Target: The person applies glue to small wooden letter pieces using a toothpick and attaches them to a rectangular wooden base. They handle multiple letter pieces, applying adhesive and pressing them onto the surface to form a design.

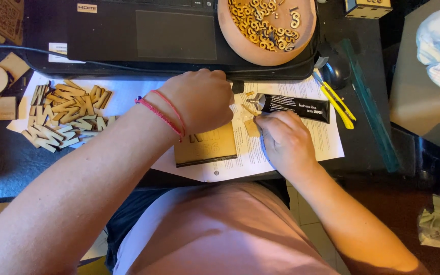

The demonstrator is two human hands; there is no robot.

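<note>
The right hand (286, 140) pinches a tiny, light, probably brittle wooden cutout (252, 127), best held by its edges, just below the black glue tube (299, 107), while the left hand (202, 99) presses closed on the stiff cardboard piece (207, 147).

The left hand (202, 102) rests curled on a flat brown wooden plaque (205, 147) lying on a printed paper sheet (327, 137). The right hand (283, 140) pinches a small wooden piece (251, 127) beside a black glue tube (296, 107). Wooden letters (67, 114) lie piled to the left; a bowl (260, 53) of wooden numerals sits on the laptop (174, 33).
</note>
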